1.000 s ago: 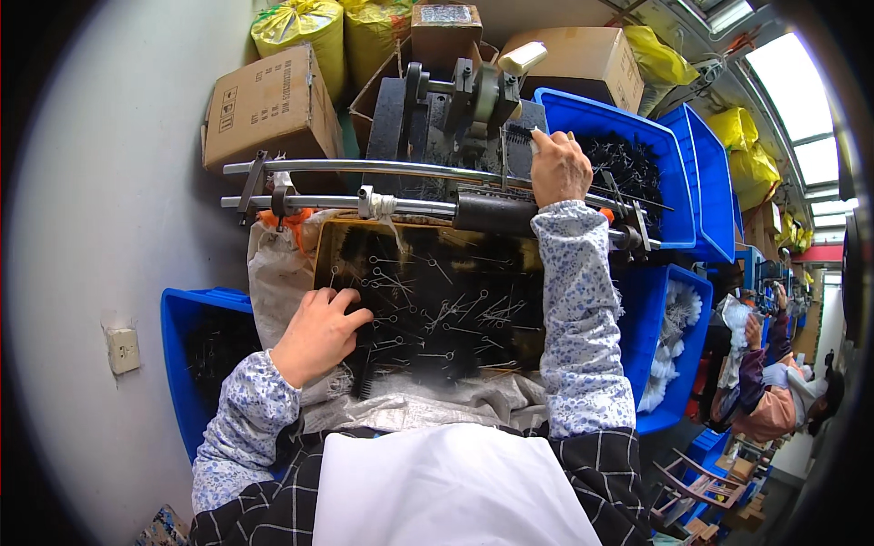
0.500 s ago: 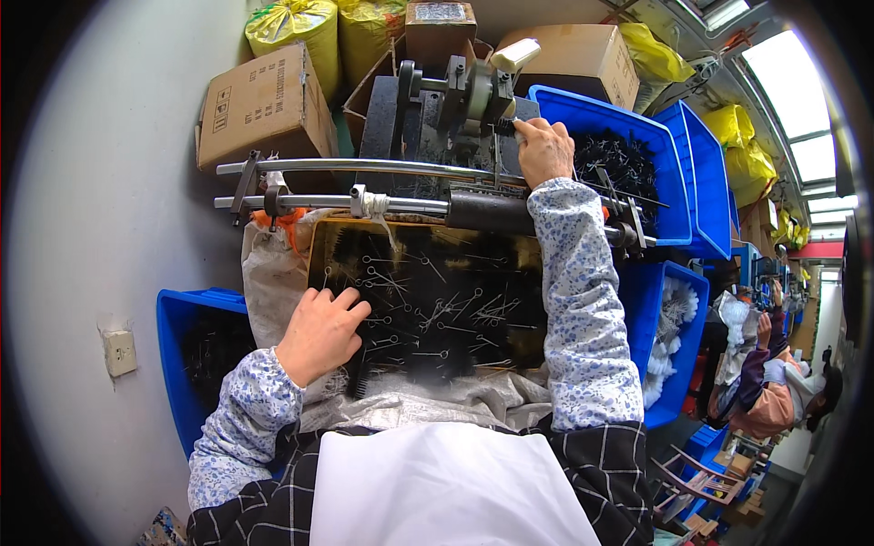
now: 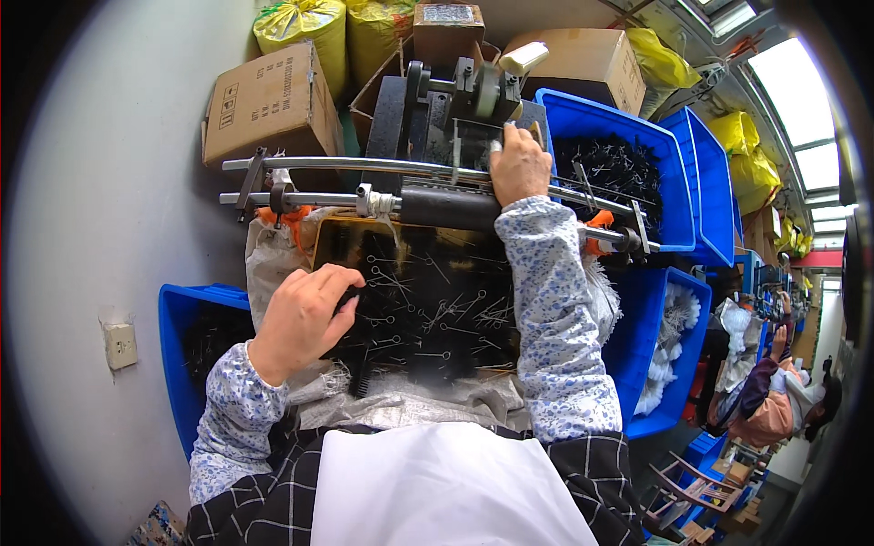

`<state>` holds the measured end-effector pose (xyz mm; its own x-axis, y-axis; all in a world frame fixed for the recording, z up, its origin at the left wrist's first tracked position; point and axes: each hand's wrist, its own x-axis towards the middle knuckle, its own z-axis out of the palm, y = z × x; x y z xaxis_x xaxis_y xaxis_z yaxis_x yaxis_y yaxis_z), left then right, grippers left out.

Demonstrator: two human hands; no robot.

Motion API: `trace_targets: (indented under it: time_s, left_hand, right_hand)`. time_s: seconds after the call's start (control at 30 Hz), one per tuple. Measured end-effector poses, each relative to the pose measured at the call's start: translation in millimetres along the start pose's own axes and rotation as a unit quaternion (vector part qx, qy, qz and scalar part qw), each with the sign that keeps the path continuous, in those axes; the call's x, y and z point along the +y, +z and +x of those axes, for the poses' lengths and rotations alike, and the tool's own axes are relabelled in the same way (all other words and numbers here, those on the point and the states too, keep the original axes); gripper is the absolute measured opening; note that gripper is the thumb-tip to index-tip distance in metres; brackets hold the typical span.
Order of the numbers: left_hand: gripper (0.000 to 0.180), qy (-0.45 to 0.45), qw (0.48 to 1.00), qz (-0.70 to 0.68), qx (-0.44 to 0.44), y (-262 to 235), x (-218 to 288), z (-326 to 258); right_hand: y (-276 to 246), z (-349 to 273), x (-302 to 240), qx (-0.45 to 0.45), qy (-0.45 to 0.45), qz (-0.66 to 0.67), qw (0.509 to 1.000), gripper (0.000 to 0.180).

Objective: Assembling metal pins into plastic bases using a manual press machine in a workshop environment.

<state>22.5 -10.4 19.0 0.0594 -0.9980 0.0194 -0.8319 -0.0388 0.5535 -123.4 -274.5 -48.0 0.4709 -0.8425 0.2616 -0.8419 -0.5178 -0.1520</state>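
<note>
My left hand (image 3: 308, 320) hovers over the left side of a shallow yellowish tray (image 3: 320, 238), its fingers bent and the thumb apart from them. Black bristle brushes with looped wire ends (image 3: 435, 355) fill the tray beneath it. My right hand (image 3: 521, 166) is closed at the front of a dark bench machine (image 3: 473, 91), just above its metal rails. What its fingers grip is hidden behind the hand. Beside the right wrist, a black cylinder (image 3: 444, 207) sits on the nearer rail.
Blue bins with black brushes stand at left (image 3: 173, 346) and far right (image 3: 687, 182). Another blue bin (image 3: 696, 364) holds white brushes. Cardboard boxes (image 3: 273, 105) and yellow sacks (image 3: 305, 36) line the back. A wall (image 3: 127, 200) bounds the left; a co-worker (image 3: 769, 400) sits at right.
My right hand has moved left and slightly nearer along the machine's front. My left hand has lifted and turned a little, its thumb now showing apart from the fingers.
</note>
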Motion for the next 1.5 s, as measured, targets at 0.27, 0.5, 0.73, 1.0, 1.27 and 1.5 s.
trace_targets:
  time_s: [0.27,0.5,0.73,1.0,1.27,1.5]
  left_hand:
    - [0.018,0.052,0.998,-0.02,-0.006,-9,7,-1]
    - [0.021,-0.023,0.97,-0.236,-0.048,-29,-3,5]
    - [0.022,-0.034,0.953,-0.294,-0.063,-22,-8,12]
    - [0.022,-0.017,0.915,-0.4,0.057,15,10,31]
    - [0.044,-0.048,0.98,-0.186,-0.057,9,-6,0]
    - [0.051,-0.019,0.973,0.135,-0.184,34,-16,-37]
  right_hand:
    - [-8,-4,9,-0.022,0.01,-0.027,0.999,0.029]
    - [-12,12,76,-0.106,0.036,0.06,0.992,0.029]
    - [-28,40,106,-0.167,-0.029,0.03,0.985,0.023]
    - [-107,-56,-14,-0.13,-0.116,0.192,0.966,0.024]
    - [-50,-42,-3,0.022,-0.129,0.082,0.988,0.017]
    - [-9,5,35,0.026,-0.071,-0.05,0.996,0.023]
